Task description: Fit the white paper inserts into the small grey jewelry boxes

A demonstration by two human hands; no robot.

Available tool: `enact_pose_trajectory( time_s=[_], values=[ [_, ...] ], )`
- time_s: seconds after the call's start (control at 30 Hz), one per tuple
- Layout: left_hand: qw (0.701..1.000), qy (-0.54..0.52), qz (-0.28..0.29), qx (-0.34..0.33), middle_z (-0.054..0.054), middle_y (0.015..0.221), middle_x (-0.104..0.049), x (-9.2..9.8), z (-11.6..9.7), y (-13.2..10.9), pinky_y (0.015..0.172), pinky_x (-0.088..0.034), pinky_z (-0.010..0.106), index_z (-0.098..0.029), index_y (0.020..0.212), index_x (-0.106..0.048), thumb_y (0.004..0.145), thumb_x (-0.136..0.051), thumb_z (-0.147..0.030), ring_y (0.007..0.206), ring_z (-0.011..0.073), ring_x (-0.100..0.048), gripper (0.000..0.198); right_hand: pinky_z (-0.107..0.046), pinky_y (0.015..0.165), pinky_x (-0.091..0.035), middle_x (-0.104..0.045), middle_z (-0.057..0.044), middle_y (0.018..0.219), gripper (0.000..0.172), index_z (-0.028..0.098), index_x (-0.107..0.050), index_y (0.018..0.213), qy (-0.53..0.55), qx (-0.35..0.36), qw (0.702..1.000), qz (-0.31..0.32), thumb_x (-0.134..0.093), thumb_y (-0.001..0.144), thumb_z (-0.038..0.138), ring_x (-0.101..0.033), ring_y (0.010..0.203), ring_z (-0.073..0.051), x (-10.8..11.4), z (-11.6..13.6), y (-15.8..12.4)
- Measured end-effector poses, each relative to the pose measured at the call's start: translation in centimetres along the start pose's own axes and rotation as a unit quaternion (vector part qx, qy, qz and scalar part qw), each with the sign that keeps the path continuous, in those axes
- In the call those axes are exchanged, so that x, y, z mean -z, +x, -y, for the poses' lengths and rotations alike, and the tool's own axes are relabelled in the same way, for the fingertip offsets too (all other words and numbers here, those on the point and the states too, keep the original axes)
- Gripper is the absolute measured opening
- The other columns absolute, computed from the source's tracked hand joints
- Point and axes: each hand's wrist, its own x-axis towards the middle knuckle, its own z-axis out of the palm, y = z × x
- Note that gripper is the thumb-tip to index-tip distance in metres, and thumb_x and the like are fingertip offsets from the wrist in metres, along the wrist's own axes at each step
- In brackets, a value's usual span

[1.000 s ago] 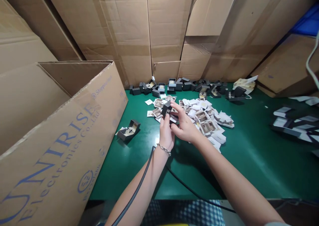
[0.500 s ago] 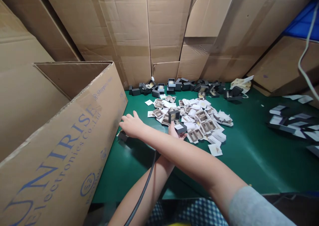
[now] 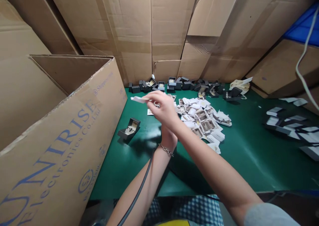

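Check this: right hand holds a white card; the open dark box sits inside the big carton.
The head view shows the open dark box on the green table beside the big carton, not inside. The right hand does hold the white card.

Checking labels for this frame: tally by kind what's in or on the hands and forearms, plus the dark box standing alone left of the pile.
white card, in right hand: 1
open dark box: 1
bracelet, left wrist: 1
black cable, along left forearm: 1
Total: 4
left hand mostly hidden; grip unclear.
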Motion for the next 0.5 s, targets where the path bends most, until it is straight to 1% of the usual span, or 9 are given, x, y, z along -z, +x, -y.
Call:
enact_pose_trajectory(
  time_s=[0.03,0.07,0.17,0.2,0.23,0.3,0.37,0.43,0.5],
  values=[
    [1.000,-0.020,0.004,-0.021,0.003,0.080,-0.063,-0.2,-0.3,0.0,0.064,-0.050,0.021,-0.019,0.097,-0.059,0.089,-0.045,-0.035,0.072,0.0113,-0.061,0.023,-0.024,0.071,-0.050,-0.066,-0.002,0.090,0.014,0.020,-0.066,0.086,0.012,-0.009,0.999,-0.040,-0.053,0.084,0.015,-0.061,0.083,-0.012,1.6,-0.3,-0.6],
    [0.998,-0.047,0.021,-0.021,0.003,0.082,-0.064,-0.3,-0.5,0.1,0.062,-0.049,0.020,-0.018,0.098,-0.059,0.089,-0.044,-0.036,0.072,0.0114,-0.062,0.025,-0.025,0.069,-0.050,-0.066,-0.002,0.089,0.012,0.021,-0.066,0.084,0.015,-0.018,0.997,-0.074,-0.055,0.084,0.017,-0.061,0.082,-0.013,3.1,-0.7,-1.3],
    [0.999,-0.039,0.007,0.020,0.003,0.073,-0.062,-0.5,-0.8,0.6,0.048,-0.043,0.019,-0.015,0.092,-0.059,0.084,-0.050,-0.040,0.056,0.0103,-0.058,0.028,-0.026,0.067,-0.049,-0.064,-0.002,0.085,0.004,0.021,-0.063,0.079,0.010,-0.052,0.983,-0.175,-0.060,0.081,0.022,-0.060,0.080,-0.014,6.6,-2.8,-3.5],
    [0.999,-0.026,0.003,0.027,0.003,0.073,-0.062,-0.5,-0.7,0.8,0.046,-0.042,0.020,-0.014,0.090,-0.059,0.082,-0.052,-0.039,0.054,0.0104,-0.058,0.026,-0.027,0.067,-0.049,-0.063,-0.002,0.085,0.003,0.021,-0.062,0.079,0.007,-0.074,0.977,-0.201,-0.062,0.080,0.024,-0.060,0.079,-0.014,7.4,-3.8,-4.2],
    [0.999,-0.014,0.003,0.029,0.003,0.075,-0.062,-0.4,-0.7,1.0,0.046,-0.042,0.020,-0.014,0.090,-0.058,0.081,-0.054,-0.035,0.056,0.0111,-0.059,0.023,-0.028,0.067,-0.049,-0.063,-0.002,0.086,0.007,0.021,-0.060,0.078,0.004,-0.098,0.970,-0.222,-0.064,0.078,0.026,-0.060,0.079,-0.014,8.1,-4.8,-4.9],
    [1.000,0.005,0.005,0.022,0.004,0.080,-0.063,-0.2,-0.6,1.2,0.049,-0.045,0.021,-0.015,0.090,-0.058,0.077,-0.057,-0.026,0.064,0.0127,-0.062,0.018,-0.028,0.068,-0.048,-0.063,-0.003,0.087,0.013,0.020,-0.057,0.076,0.008,-0.158,0.956,-0.245,-0.066,0.075,0.030,-0.060,0.080,-0.015,8.9,-6.6,-6.2],
    [1.000,0.022,0.006,0.012,0.004,0.084,-0.064,0.0,-0.5,1.4,0.052,-0.048,0.022,-0.016,0.093,-0.057,0.073,-0.059,-0.019,0.070,0.0144,-0.064,0.020,-0.029,0.069,-0.047,-0.063,-0.004,0.088,0.014,0.020,-0.054,0.075,0.033,-0.209,0.940,-0.267,-0.065,0.073,0.028,-0.060,0.082,-0.016,9.1,-7.9,-7.2],
    [0.999,0.034,-0.006,0.003,0.003,0.087,-0.065,0.1,-0.5,1.5,0.055,-0.051,0.024,-0.018,0.097,-0.055,0.070,-0.058,-0.011,0.074,0.0159,-0.065,0.028,-0.030,0.070,-0.046,-0.063,-0.005,0.089,0.016,0.021,-0.049,0.073,0.070,-0.241,0.927,-0.279,-0.064,0.070,0.027,-0.060,0.085,-0.017,8.9,-8.4,-8.2],
    [0.999,0.039,-0.023,-0.001,0.003,0.088,-0.065,0.0,-0.5,1.5,0.057,-0.053,0.025,-0.019,0.100,-0.053,0.068,-0.054,-0.005,0.076,0.0166,-0.066,0.035,-0.030,0.071,-0.046,-0.064,-0.005,0.089,0.016,0.021,-0.046,0.072,0.105,-0.262,0.923,-0.261,-0.061,0.070,0.026,-0.060,0.086,-0.018,8.6,-8.3,-8.9]
  ],
)
